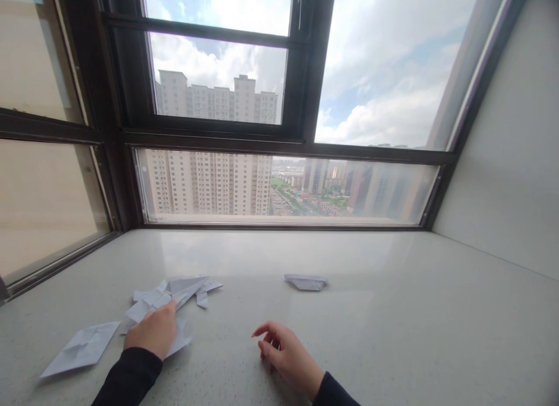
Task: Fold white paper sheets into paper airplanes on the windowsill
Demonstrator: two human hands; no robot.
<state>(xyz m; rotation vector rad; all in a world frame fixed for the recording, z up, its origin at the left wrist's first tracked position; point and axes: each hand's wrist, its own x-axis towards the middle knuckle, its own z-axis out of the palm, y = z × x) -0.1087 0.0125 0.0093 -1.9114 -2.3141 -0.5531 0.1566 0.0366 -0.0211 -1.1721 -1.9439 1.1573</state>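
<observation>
At the left of the sill, several folded white paper pieces (pixel 146 304) lie heaped together. My left hand (pixel 152 330) is over this heap, fingers closed at the lower end of a long pointed folded paper (pixel 190 290); the fingertips are partly hidden. Part of another sheet (pixel 179 339) sticks out below that hand. My right hand (pixel 288 353) rests low over the sill with nothing in it, its fingers loosely curved and the index finger apart from the thumb. Beyond it lies a small boat-shaped folded paper (pixel 306 282).
A separate diamond-shaped folded paper (pixel 82 349) lies at the far left. The speckled white sill (pixel 393 330) meets a dark window frame (pixel 283 226) at the back and a white wall (pixel 506 161) on the right. Tall buildings show through the glass.
</observation>
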